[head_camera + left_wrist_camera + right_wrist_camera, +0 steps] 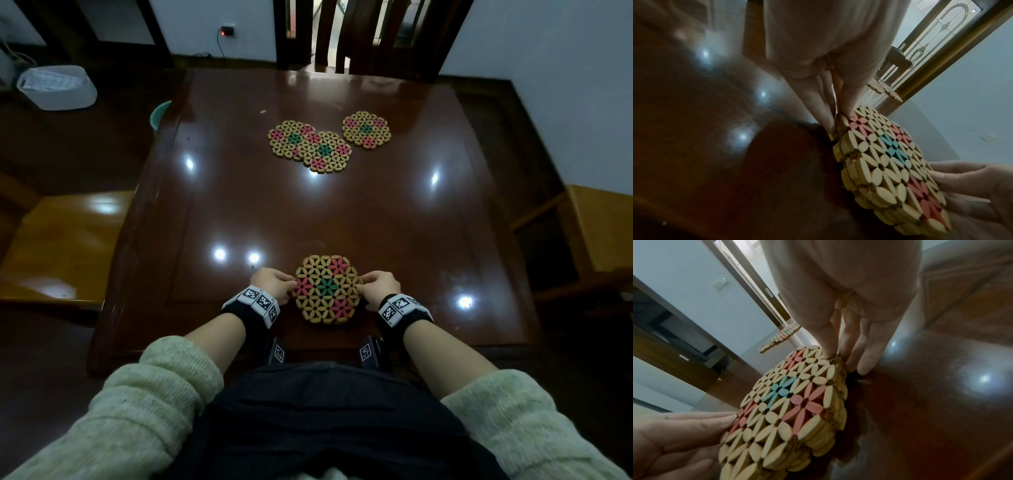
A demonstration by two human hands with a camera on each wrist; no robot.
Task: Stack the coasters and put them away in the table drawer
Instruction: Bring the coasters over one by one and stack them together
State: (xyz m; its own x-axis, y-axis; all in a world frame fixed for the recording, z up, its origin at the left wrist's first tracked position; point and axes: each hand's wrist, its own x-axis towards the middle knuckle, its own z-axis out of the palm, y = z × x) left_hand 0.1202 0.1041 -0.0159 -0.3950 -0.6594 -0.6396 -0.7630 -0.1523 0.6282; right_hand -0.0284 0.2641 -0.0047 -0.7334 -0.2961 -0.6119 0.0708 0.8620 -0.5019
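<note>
While the near stack of coasters (327, 290) rests flat on the table (411, 222) at its near edge, the left hand (274, 283) pinches its left rim and the right hand (381, 286) pinches its right rim, thumb on top and fingers along the side. The stack lies directly between the hands, equally close to both. Three loose coasters (329, 141) lie well apart toward the far side, two overlapping and one just to their right. Judged from this, the next reach runs straight forward. The drawer is not visible.
</note>
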